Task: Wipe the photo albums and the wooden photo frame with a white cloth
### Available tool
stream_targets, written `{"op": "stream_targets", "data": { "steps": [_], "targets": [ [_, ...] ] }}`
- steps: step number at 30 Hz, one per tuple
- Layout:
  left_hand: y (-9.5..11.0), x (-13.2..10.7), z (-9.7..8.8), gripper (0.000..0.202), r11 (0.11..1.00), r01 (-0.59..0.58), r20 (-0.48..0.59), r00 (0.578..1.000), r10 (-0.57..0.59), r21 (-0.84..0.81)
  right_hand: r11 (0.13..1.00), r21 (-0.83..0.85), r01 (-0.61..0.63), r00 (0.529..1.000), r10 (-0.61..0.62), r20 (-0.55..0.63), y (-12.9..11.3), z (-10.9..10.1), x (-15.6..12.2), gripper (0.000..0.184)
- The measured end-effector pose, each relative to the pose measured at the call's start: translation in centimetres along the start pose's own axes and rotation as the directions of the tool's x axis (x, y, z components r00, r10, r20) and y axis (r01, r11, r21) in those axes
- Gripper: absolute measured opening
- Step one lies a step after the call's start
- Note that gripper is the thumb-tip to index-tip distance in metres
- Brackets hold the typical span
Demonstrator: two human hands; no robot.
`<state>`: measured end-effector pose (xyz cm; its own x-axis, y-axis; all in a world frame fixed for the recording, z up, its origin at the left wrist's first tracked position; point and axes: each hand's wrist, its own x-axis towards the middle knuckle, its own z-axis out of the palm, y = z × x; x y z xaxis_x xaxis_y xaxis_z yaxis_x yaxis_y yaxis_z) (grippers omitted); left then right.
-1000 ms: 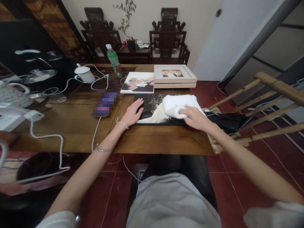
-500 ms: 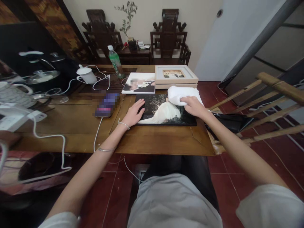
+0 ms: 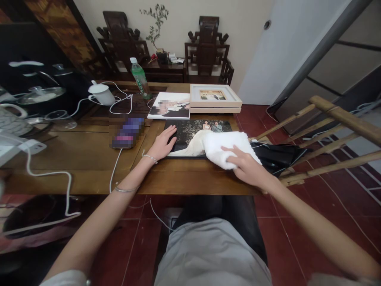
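Note:
A dark photo panel (image 3: pixel 187 133) lies flat near the front edge of the wooden table, printed with two people and a long white dress. My left hand (image 3: pixel 163 142) rests with outstretched fingers on the panel's left edge. In my right hand (image 3: pixel 248 165) is a folded white towel (image 3: pixel 224 145), gripped at its near side with the fingers on top. The towel covers the panel's lower right part and reaches over its near edge. Just behind the panel lie a white-edged photo print (image 3: pixel 172 105) and a stack of pale picture frames (image 3: pixel 214 99).
A charging phone (image 3: pixel 127 133), a green-labelled bottle (image 3: pixel 139 78), a white lidded cup (image 3: pixel 101 93) and a glass (image 3: pixel 60 119) stand on the table's left half among white cables. To the right is a wooden rack (image 3: pixel 327 123); dark carved chairs (image 3: pixel 206 47) line the wall.
My right hand has drawn the towel toward me, from the panel's upper right to its lower right, uncovering the two printed people. My left hand stays on the panel's left edge.

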<state>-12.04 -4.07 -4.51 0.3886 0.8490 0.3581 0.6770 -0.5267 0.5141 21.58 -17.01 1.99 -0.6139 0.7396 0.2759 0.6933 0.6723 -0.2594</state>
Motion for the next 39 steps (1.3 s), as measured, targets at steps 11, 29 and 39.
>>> {"op": "stream_targets", "data": {
  "steps": [11,29,39],
  "targets": [
    [0.0,0.1,-0.2,0.053,1.0,-0.003,0.012,1.0,0.003,-0.004,0.993,0.077,-0.09,0.996,0.091,-0.017,9.4,-0.9,12.8,0.018],
    [0.0,0.1,-0.1,0.051,1.0,0.012,0.017,1.0,-0.011,-0.022,1.0,-0.018,-0.01,0.998,0.011,0.056,-1.3,0.6,0.9,0.046],
    [0.1,0.1,-0.1,0.051,0.999,0.025,0.012,1.0,-0.024,-0.037,1.0,-0.011,-0.009,0.998,0.01,0.067,-0.1,1.1,6.3,0.046]
  ]
}}
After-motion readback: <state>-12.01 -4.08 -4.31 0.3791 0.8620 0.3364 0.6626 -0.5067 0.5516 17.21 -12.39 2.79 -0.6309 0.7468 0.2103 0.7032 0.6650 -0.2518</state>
